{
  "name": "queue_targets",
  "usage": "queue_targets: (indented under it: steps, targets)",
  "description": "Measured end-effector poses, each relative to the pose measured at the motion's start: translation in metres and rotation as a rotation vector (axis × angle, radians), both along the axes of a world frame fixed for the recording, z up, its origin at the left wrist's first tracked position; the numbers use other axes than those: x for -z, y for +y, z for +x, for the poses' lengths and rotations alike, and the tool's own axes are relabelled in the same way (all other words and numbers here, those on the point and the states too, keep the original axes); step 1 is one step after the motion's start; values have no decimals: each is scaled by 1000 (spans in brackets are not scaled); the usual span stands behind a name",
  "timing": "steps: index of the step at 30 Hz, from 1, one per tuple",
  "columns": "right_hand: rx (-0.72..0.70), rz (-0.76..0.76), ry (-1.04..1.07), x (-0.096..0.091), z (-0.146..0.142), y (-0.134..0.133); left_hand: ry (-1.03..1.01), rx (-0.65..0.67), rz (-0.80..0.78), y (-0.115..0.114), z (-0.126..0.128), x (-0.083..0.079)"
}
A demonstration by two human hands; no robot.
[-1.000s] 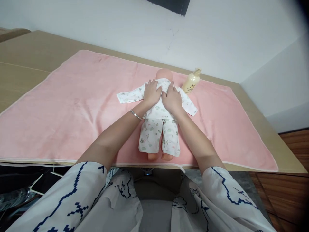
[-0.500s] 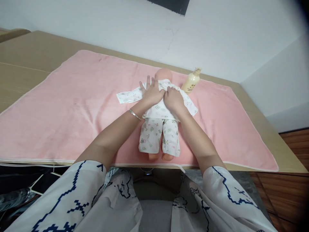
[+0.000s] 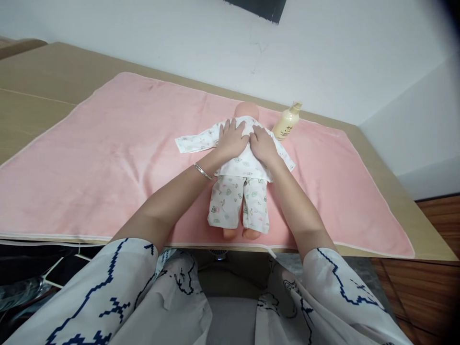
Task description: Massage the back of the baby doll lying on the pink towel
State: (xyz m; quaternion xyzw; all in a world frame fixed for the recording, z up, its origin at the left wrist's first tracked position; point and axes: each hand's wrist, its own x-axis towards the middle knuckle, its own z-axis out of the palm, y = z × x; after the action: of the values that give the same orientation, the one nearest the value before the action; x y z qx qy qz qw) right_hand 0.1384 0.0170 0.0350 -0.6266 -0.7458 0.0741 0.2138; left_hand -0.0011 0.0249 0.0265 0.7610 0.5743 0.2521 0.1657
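White wall [image 3: 172, 38] behind, wooden table [image 3: 43, 100] below: on my feed, both hands rest on a clothed doll [image 3: 244, 166]

Through the head view I see the doll laid out on a pink blanket [image 3: 104, 158] at the table's near edge, its bare head [image 3: 247, 110] pointing away and its feet [image 3: 251, 234] toward the person. Its shirt and patterned trousers [image 3: 226, 201] are on, one sleeve [image 3: 196, 143] stretched out to the left. I have the left hand [image 3: 233, 140] spread flat on the upper shirt, gripping nothing, a silver bracelet [image 3: 203, 171] at that wrist. Just beside it, the right hand [image 3: 264, 144] lies on the shirt with fingers partly curled; I cannot tell whether it pinches the cloth. Near the right-hand shoulder I see a pale yellow pump bottle [image 3: 286, 123] on the blanket
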Motion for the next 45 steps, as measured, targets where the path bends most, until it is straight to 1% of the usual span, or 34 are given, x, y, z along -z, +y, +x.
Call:
queue_targets:
  steps: [3, 6, 9, 12, 14, 16, 20, 24, 28, 31, 35, 38, 41, 43, 45]
  targets:
    - [-10, 56, -106, -11, -18, -20, -19, 71, -24, 17, -13, 2]
    - [-24, 69, -144, -17, -20, -25, -10, 91, -18, 21, -16, 2]
    - [-56, 60, -66, -11, -7, -11, 8, 38, 15, 9, -7, 2]
    - [-66, 71, 36, 4, 9, 9, 7, -29, 88, -5, 4, 3]
    - [-64, 89, 70, 14, 14, 17, -8, -54, 126, -10, 7, 5]
    - [-58, 101, 72, 19, 15, 20, -26, -63, 142, -11, 8, 8]
    - [-56, 130, 63, 20, 12, 17, -38, -71, 160, -8, 5, 12]
    - [-50, 139, 58, 19, 12, 15, -37, -73, 174, -8, 5, 13]
    - [-102, 132, 2, 18, 16, 14, -41, -73, 186, -10, 6, 12]
    - [-126, 139, -44, 12, 18, 9, -65, -59, 201, -8, 4, 13]
    - [-88, 132, -70, 2, 9, -3, -140, -31, 216, 3, -3, 14]
    - [-21, 133, -86, -1, -8, -17, -219, 6, 208, 15, -11, 14]
    - [41, 172, -104, 0, -26, -28, -282, 16, 153, 23, -15, 14]
    - [55, 178, -97, 1, -30, -29, -248, -1, 141, 22, -13, 13]
    - [51, 161, -62, 1, -25, -24, -158, -38, 147, 16, -7, 12]
